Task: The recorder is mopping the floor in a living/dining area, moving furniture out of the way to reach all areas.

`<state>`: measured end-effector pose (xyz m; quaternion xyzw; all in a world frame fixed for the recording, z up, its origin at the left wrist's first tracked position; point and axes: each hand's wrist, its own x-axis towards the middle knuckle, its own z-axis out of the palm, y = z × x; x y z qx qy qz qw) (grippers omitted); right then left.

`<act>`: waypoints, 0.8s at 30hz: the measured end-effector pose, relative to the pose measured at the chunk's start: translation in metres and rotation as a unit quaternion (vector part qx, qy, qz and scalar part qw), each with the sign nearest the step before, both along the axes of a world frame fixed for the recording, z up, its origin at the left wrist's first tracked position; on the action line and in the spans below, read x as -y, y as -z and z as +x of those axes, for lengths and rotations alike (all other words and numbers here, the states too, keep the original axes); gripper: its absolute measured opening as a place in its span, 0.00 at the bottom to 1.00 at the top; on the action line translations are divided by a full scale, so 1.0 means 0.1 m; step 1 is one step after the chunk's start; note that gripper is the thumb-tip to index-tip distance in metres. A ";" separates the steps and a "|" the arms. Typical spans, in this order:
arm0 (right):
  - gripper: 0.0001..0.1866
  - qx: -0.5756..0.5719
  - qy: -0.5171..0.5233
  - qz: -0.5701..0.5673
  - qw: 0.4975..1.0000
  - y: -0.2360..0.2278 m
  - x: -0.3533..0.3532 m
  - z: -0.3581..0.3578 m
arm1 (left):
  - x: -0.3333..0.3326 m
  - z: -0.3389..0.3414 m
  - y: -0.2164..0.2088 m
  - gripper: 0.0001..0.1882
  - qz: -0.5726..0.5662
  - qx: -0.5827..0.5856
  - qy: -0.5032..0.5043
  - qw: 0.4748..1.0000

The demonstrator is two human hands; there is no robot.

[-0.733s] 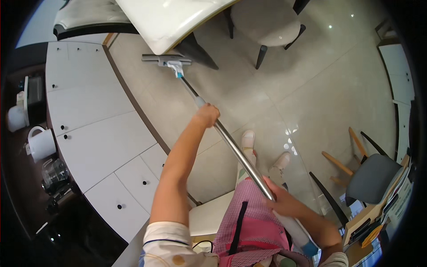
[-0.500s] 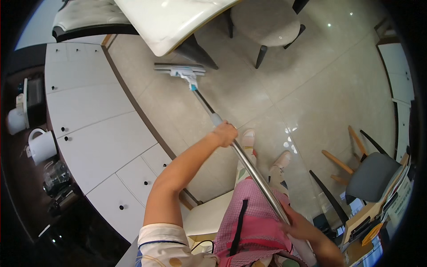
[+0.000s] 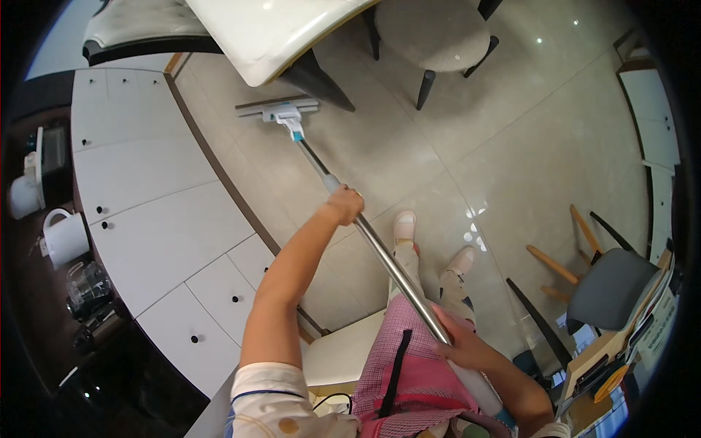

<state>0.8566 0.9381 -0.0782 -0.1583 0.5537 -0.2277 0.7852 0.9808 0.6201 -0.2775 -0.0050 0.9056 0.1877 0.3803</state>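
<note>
A mop (image 3: 396,269) with a long silver pole slants from my lower right up toward the table. Its wide white-and-grey head (image 3: 283,112), with a teal joint, rests on the tiled floor just short of the table's corner. My left hand (image 3: 345,204) is wrapped round the pole below the grey collar. Lower down, by my pink checked apron (image 3: 391,343), my right hand (image 3: 458,342) grips the pole near its thicker grey end. Some of the right hand's fingers are hidden behind the pole.
White cabinets (image 3: 161,182) with black knobs run along the left, under a counter with a white kettle (image 3: 66,239). A marble-look table (image 3: 270,33) and a round-seated stool (image 3: 431,36) stand ahead. A grey chair (image 3: 610,292) is at right.
The mop head has slid left along the floor by the table. My left hand has moved left with the pole, and my right hand has come forward and up.
</note>
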 end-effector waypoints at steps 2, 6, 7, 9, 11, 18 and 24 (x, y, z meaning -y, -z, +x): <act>0.36 0.044 0.011 0.047 0.998 0.02 0.10 0.06 | 0.08 0.01 0.02 0.04 0.006 0.009 0.014 1.000; 0.36 0.163 0.119 0.134 0.970 -0.59 -0.16 -0.08 | -0.46 -0.19 -0.37 0.04 0.038 0.074 0.088 0.993; 0.36 0.163 0.118 0.134 0.970 -0.53 -0.14 -0.09 | -0.42 -0.19 -0.33 0.04 0.037 0.074 0.086 0.993; 0.36 0.106 0.097 0.034 0.989 -0.37 -0.15 -0.07 | -0.28 -0.18 -0.27 0.03 0.029 0.074 0.067 0.995; 0.36 0.106 0.087 0.042 0.990 -0.11 -0.01 -0.03 | -0.06 -0.09 -0.07 0.03 0.009 0.057 0.050 0.997; 0.38 0.073 0.083 0.058 0.992 -0.44 -0.19 0.00 | -0.39 -0.15 -0.36 0.03 -0.005 0.094 0.057 0.994; 0.35 -0.167 -0.075 -0.113 0.977 -0.25 0.21 0.12 | -0.21 0.43 -0.01 0.03 -0.005 -0.143 -0.120 0.982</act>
